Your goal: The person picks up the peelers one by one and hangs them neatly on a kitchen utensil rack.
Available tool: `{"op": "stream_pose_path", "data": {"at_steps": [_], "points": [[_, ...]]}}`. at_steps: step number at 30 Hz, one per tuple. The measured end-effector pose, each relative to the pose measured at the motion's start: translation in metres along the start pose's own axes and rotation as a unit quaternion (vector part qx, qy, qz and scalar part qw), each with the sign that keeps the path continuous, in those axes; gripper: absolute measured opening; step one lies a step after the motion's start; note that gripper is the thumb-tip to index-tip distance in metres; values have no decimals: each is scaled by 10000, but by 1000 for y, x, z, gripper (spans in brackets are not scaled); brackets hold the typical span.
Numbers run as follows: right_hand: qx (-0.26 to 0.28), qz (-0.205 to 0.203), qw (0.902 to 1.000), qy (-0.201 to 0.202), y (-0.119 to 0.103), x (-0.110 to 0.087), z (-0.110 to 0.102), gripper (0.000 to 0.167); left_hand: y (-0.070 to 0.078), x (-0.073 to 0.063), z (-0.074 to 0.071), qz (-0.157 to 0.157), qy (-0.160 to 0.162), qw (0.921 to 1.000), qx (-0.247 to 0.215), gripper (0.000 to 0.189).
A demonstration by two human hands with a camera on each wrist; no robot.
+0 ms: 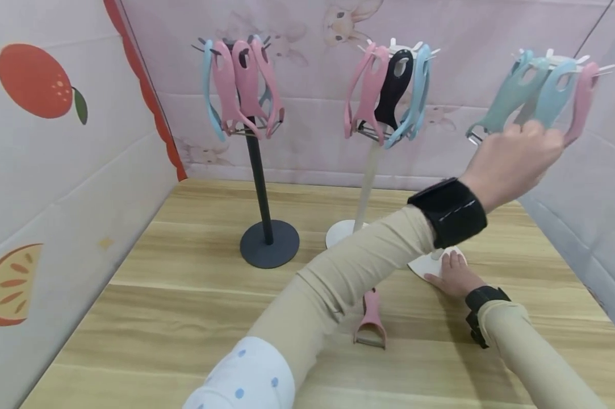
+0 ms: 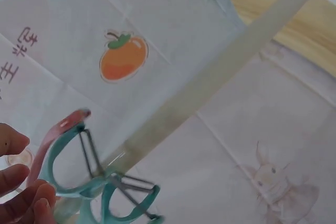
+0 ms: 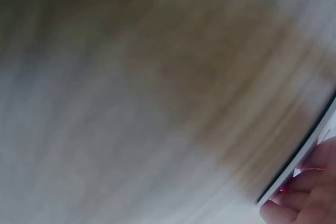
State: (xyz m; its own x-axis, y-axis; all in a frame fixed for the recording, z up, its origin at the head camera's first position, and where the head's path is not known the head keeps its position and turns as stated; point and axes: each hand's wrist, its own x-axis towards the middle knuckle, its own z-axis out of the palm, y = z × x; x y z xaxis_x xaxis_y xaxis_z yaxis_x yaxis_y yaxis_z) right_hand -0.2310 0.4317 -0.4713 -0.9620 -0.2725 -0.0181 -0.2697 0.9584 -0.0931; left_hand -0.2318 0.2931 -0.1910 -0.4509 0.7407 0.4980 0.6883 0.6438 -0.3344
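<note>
My left hand (image 1: 517, 162) is raised before the right stand's hanging peelers, fingers curled. Nearest it are a teal peeler (image 1: 514, 94), a light blue peeler (image 1: 555, 94) and a pink peeler (image 1: 583, 102). In the left wrist view the pink peeler (image 2: 58, 129) passes behind my fingertips (image 2: 16, 174); I cannot tell whether they grip it. Low down, my right hand (image 1: 457, 275) lies with extended fingers on the stand's white base (image 1: 427, 264). In the right wrist view, fingers (image 3: 307, 200) rest along the base's edge (image 3: 294, 169).
A black stand (image 1: 258, 176) at left and a white stand (image 1: 367, 179) in the middle carry pink, blue and black peelers. Another pink peeler (image 1: 371, 318) lies on the wooden table (image 1: 184, 318), partly covered by my left sleeve. Printed cloth walls (image 1: 297, 147) surround the table.
</note>
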Motion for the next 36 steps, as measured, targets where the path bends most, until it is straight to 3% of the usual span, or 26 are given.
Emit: {"op": "stream_pose_path", "data": {"at_steps": [4, 7, 13, 16, 19, 24, 28, 34, 36], "points": [[1, -69, 9999, 83, 5, -3, 2, 105, 3, -31, 12, 68, 173, 9992, -357, 30], [0, -59, 10000, 57, 7, -4, 4, 105, 4, -59, 25, -9, 99, 9968, -797, 26], [230, 207, 9991, -276, 2, -2, 2, 108, 2, -112, 59, -413, -436, 9851, -1611, 15], [189, 377, 9985, -337, -5, -2, -3, 106, 0, -134, 73, -585, -761, 9803, -1724, 12], [128, 569, 9978, -305, -16, -3, -12, 92, 0, -152, 83, -707, -1222, 9763, -1640, 10], [147, 874, 9954, -367, -32, -4, -27, 72, 4, -173, 95, -811, -1871, 9686, -1421, 10], [166, 966, 9944, -391, -35, -4, -30, 72, 12, -184, 104, -840, -2340, 9614, -1183, 13], [129, 1018, 9934, -508, -33, -3, -26, 81, 22, -199, 114, -1041, -3256, 9316, -1232, 29], [129, 1069, 9926, -557, -33, -2, -26, 82, 24, -204, 115, -1027, -3411, 9266, -1206, 36]]}}
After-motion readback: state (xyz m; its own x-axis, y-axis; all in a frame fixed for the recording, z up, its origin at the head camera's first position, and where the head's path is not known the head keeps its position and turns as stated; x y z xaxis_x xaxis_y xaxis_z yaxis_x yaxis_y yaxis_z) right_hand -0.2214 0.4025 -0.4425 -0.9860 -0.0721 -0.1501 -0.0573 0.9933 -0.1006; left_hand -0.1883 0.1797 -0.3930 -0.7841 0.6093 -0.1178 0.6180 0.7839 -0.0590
